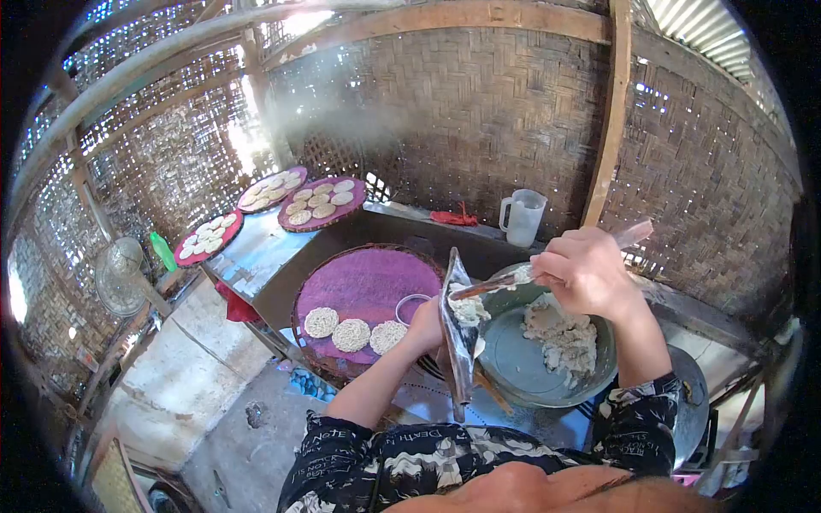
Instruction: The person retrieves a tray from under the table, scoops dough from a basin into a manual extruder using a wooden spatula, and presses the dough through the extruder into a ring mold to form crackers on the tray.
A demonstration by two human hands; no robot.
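My left hand point(423, 326) is closed around a dark wooden press point(462, 363) held on end, with pale sticky dough point(469, 309) in its opening. My right hand point(588, 272) grips a wooden spatula point(634, 233), its dough-smeared end at the press's opening. Below my right hand, a large metal basin point(509, 363) holds a lump of wet dough point(564, 338). Left of the press lies a round tray point(372, 278) covered in purple cloth. Several stringy dough discs point(351, 335) rest on it in a row, and a thin ring point(410, 301) sits beside my left hand, partly hidden.
Smaller trays point(322, 221) of pale discs stand on a table at the back left. A plastic jug point(522, 218) and a red cloth or bag point(454, 217) sit along the ledge by the woven wall. A strainer point(126, 255) and green bottle point(162, 251) are at left.
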